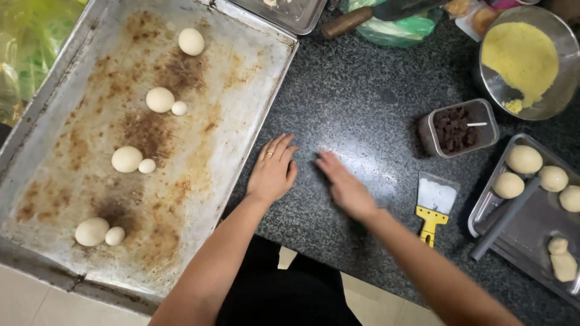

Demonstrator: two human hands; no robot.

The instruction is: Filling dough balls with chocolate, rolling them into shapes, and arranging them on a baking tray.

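**Hand position and dough layout, worktop station**

I log the scene from frame left to frame right.

1. Left half of frame: a large, rust-stained rectangular metal baking tray (199, 181). It carries four pale, round dough balls (126, 159) in a line running from lower left to top centre; the lower three each have a smaller ball touching their right side. The tray's long axis runs bottom to top of frame, tilted slightly right.

2. Centre: the left hand (273, 172) lies palm down on the dark speckled stone countertop (362, 96), fingers together and extended, holding nothing. It sits just beside the tray's right rim, so it is the hand nearer the tray pieces, which lie to its left.

3. Right of centre: the right hand (345, 186) is motion-blurred, flat and low over the countertop. It appears open with nothing in it; I cannot tell whether it touches the surface. The hands are near each other but apart.

4. Right of frame: a yellow-handled flat scraper (434, 205), handle pointing to the lower edge, near the right forearm. Above it, a clear rectangular tub of dark brown chunks (459, 128). Upper right, a steel bowl of yellow crumb (524, 57). Lower right, a small steel tray (531, 232) holding more dough balls and a grey rod; these lie to the right of the right hand, which is the nearer one.
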